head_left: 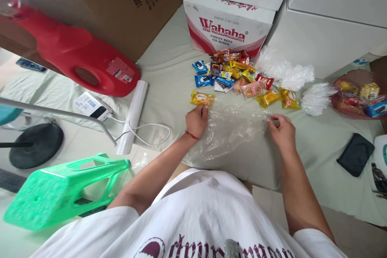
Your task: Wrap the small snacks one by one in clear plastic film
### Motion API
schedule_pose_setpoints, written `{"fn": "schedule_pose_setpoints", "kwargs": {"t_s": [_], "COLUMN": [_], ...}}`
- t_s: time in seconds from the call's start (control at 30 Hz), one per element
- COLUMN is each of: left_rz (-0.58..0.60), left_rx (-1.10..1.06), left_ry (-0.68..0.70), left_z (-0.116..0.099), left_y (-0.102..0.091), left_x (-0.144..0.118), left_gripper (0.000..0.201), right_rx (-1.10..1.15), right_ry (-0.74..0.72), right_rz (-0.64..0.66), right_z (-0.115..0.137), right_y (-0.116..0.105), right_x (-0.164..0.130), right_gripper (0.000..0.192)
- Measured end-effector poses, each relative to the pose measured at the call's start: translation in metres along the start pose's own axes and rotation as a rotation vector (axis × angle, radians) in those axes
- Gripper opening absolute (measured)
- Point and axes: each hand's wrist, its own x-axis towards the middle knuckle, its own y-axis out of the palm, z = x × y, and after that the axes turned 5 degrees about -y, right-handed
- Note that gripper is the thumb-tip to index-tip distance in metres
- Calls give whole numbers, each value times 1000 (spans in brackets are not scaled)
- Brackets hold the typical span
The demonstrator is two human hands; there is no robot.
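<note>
Here, a clear plastic bag [229, 133] is held flat on the sheet, pinched at its edges by the left hand [196, 121] and right hand [281, 129]; seemingly nothing is inside yet, the snack packets [238, 76] remaining heaped beyond.

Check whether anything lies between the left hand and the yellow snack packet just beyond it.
Nothing visible does. The left hand rests on the clear plastic bag, its fingertips right at the near edge of the yellow snack packet. The snack pile lies farther back, to the right.
</note>
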Motion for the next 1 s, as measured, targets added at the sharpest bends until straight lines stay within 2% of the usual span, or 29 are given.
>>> {"fn": "schedule_pose_setpoints", "kwargs": {"t_s": [0.07,0.1,0.17,0.23,0.3,0.4,0.5,0.57,0.63,0.7,0.73,0.77,0.83,0.87,0.9,0.93,1.0], "left_rz": [25,31,26,2,-23,0,0,-108,-229,-228,-149,-13,364,559,702,760,690], "left_rx": [27,27,16,-3,-31,-94,-120,-70,-5,32,47,62,86,98,124,193,351], "left_ry": [13,16,12,-6,-35,-112,-148,-64,91,273,382,492,664,706,690,632,559], "left_z": [1,1,2,4,8,16,22,16,2,-20,-31,-41,-57,-62,-64,-65,-64], "left_y": [3,5,7,8,5,-3,-19,-33,-50,-62,-65,-64,-52,-41,-29,-16,9], "left_x": [-2,-3,-4,-2,4,13,9,-4,-23,-40,-46,-48,-44,-38,-30,-20,-2], "left_gripper": [30,30,31,33,34,29,15,20,27,21,18,16,18,19,20,22,27], "right_rx": [-132,-139,-94,-77,-91,-105,-26,46,55,-2,-31,-48,-63,-76,-100,-133,-200], "right_ry": [-223,-335,-547,-696,-761,-720,-577,-450,-369,-417,-489,-579,-742,-800,-840,-862,-855], "right_rz": [-50,17,312,626,805,915,884,699,454,333,354,421,590,657,707,737,749], "right_z": [18,28,46,55,51,32,18,18,28,44,54,64,82,89,94,98,100], "right_y": [-9,-11,-10,-6,-8,-32,-64,-73,-67,-49,-37,-24,3,15,28,40,63], "right_x": [0,-3,-15,-36,-61,-95,-110,-108,-99,-87,-83,-79,-79,-81,-84,-89,-98], "right_gripper": [40,42,46,43,34,28,30,28,25,25,25,25,28,29,32,34,39]}}
